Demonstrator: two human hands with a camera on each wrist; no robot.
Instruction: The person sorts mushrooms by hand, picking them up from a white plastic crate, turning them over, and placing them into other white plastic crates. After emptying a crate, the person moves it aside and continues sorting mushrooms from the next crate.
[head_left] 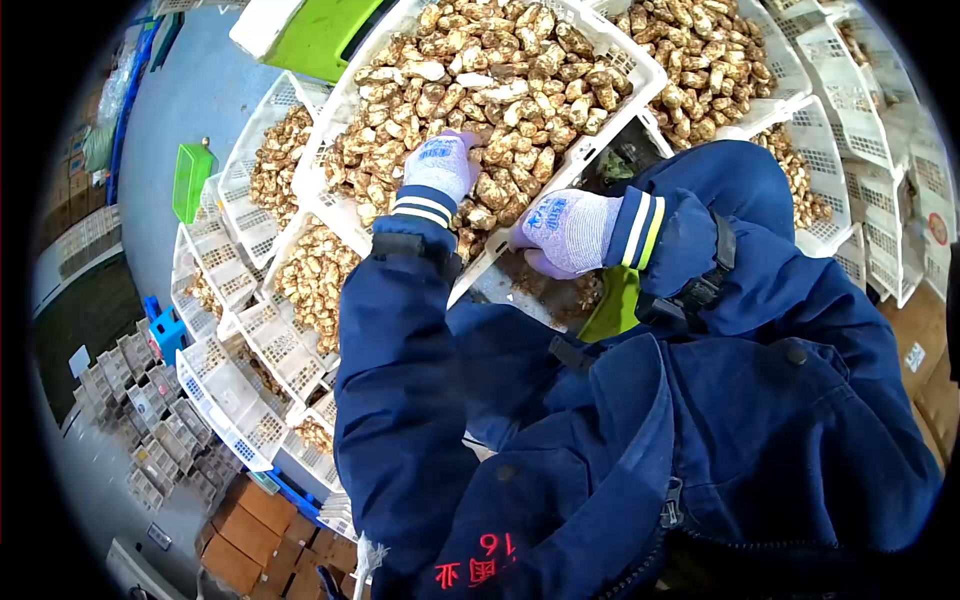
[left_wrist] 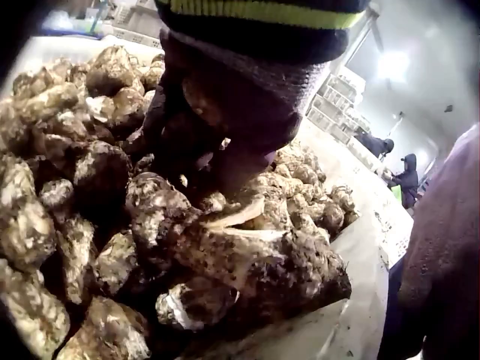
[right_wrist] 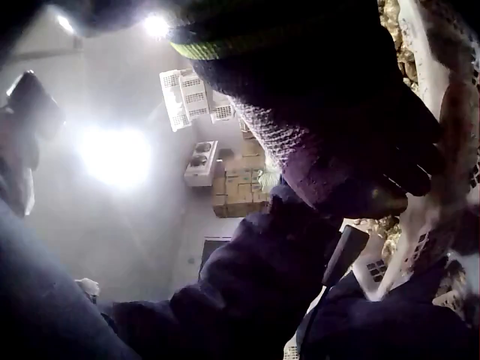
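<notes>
Brown-and-white mushrooms (head_left: 500, 95) fill a large white plastic crate (head_left: 325, 135) in front of me. My left hand (head_left: 440, 168), in a pale purple knit glove, reaches down into the near part of the pile. In the left wrist view its fingers curl around a brown rounded mushroom (left_wrist: 201, 99), mostly in shadow. A torn mushroom (left_wrist: 247, 240) with pale flesh lies below that hand. My right hand (head_left: 570, 232), gloved alike, grips the crate's near right rim with curled fingers. The fingertips look dark against the rim in the right wrist view.
More mushroom crates stand close by on the left (head_left: 315, 280) and right (head_left: 700, 70). A green container (head_left: 193, 180) is at the left. Stacked crates (head_left: 890, 150) rise at the right, and cardboard boxes (head_left: 240, 535) sit lower left. Two people (left_wrist: 405, 180) are in the background.
</notes>
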